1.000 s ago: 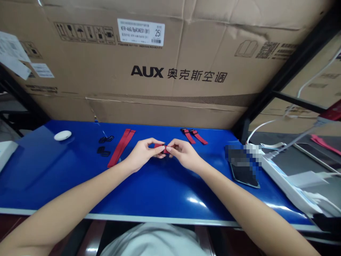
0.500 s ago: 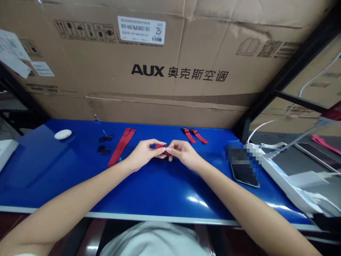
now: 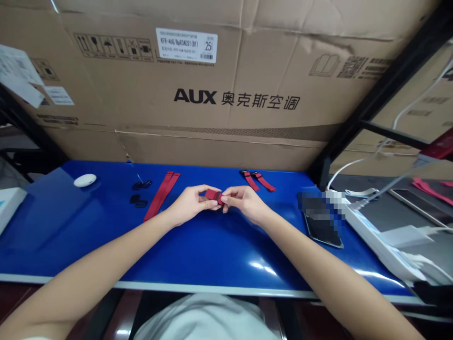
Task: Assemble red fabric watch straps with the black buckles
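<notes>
My left hand (image 3: 193, 204) and my right hand (image 3: 241, 200) meet over the blue table, both closed on a short red strap (image 3: 212, 194) with a black buckle (image 3: 218, 197) around it. The left fingers pinch its left part and the right fingers its right end. Long red straps (image 3: 161, 197) lie side by side left of my left hand. Further left are several small black buckles (image 3: 140, 184). Behind my right hand lie two short red straps (image 3: 262, 181) with black buckles at their far ends.
A large cardboard box (image 3: 198, 118) stands along the table's back edge. A white oval object (image 3: 85, 180) lies at the left. On the right are a dark phone (image 3: 323, 226), a white power strip (image 3: 382, 241) with cables, and a black metal frame (image 3: 375, 87).
The strap piece between my hands has turned a little, and its black buckle shows more. The camera view has shifted slightly.
</notes>
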`<state>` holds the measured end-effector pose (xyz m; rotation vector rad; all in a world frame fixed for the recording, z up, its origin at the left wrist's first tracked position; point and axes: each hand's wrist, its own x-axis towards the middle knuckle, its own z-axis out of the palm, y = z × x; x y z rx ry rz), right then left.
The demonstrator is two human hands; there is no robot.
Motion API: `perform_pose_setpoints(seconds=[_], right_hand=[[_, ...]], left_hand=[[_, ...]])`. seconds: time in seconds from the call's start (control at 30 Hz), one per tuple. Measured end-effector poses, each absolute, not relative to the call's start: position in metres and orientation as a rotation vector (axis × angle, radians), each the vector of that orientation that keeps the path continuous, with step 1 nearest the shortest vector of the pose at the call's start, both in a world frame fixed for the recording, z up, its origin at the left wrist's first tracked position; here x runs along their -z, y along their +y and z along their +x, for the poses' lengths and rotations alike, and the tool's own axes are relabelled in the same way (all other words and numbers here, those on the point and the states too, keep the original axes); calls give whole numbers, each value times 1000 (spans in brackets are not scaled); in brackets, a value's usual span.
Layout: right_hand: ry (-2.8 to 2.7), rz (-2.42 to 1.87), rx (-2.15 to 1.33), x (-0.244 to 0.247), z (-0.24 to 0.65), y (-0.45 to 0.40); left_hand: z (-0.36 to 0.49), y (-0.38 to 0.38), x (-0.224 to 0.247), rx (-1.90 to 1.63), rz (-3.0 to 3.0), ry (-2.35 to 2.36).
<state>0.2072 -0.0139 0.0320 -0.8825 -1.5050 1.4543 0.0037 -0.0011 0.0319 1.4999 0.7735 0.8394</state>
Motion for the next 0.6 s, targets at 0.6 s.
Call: perform_pose_setpoints(seconds=[0.6], right_hand=[[-1473, -960, -1353, -24, 202, -9]], left_hand=[[13, -7, -33, -1077, 1498, 796]])
